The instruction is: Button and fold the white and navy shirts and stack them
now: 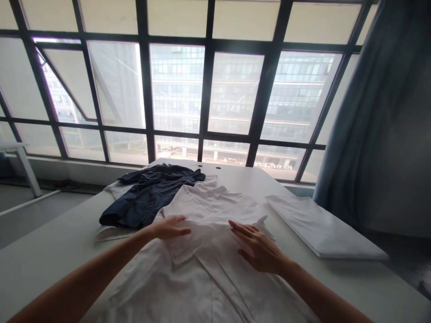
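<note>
Touching wht shirt (206,246), L hnd (170,227), R hnd (258,249)

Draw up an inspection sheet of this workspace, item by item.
Surface: white table, with two small dark round spots near its far end.
Job's things: white garment, spread out and wrinkled in front of the person.
Clutter: dark blue garment lying rumpled to the left, with white fabric showing from under it; flat folded white cloth to the right.
Hands: left hand at the white garment, thumb and fingers apart; right hand over it, fingers extended; firmness of contact cannot be told.
Cables: nothing seen.
Surroundings: dark-framed windows ahead, one pane tilted open; blue-grey curtain to the right.
</note>
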Tool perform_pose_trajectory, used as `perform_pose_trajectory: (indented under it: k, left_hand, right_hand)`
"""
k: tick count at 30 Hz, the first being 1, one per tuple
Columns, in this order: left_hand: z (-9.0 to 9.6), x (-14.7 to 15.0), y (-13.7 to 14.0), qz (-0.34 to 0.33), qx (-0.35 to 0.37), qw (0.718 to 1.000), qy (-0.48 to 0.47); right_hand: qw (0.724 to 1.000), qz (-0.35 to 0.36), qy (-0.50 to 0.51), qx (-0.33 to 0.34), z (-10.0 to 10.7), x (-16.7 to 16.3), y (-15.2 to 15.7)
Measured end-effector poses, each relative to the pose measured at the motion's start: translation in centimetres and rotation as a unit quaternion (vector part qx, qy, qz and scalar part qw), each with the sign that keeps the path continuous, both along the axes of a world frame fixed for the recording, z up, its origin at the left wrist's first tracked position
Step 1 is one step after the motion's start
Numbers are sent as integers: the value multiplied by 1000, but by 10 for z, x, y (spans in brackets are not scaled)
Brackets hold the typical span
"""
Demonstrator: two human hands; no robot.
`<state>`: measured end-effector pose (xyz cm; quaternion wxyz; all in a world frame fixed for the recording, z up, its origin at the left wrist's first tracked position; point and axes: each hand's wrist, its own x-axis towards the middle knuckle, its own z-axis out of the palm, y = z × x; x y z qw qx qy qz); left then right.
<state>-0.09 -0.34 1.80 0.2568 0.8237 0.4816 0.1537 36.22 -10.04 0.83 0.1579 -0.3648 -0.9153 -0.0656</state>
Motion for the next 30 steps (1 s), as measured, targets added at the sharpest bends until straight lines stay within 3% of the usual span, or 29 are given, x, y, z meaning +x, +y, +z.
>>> perform_pose_trajectory:
  k: [2,4,9,11,14,17,20,23,26,28,30]
  left_hand:
    - [1,0,-19,-20,-19,999,-27]
    - [6,-1,-33,-10,-110,988,-112]
    - [33,-21,-62,19,-302,900,-313]
    - [44,-35,-71,18,-351,885,-306]
    - [52,-53,-79,-1,-392,892,-223]
    - [47,-60,-80,1,-368,924,-105]
    - [33,-55,-78,21,-260,965,14]
    - [25,-48,-76,3,-155,987,35]
    - [30,-45,-77,-12,-210,977,-20]
    - [37,-46,-79,-11,-274,960,-50]
    - [41,-47,-81,-5,-280,960,-22]
  right_hand:
    - [1000,-3,2,2,-4,0,1]
    - [1000,-19,10,14,-10,2,2]
    - [991,-93,71,64,-19,13,10]
    - [983,-141,90,78,-20,18,15]
    - [974,-203,77,63,-25,29,24]
    - [967,-249,44,5,-31,39,30]
    - [961,-272,34,-29,-36,45,32]
    - [958,-284,30,-25,-38,48,33]
    - [960,-277,27,0,-35,44,33]
    - [970,-239,24,24,-32,38,31]
    - [982,-184,19,39,-29,30,29]
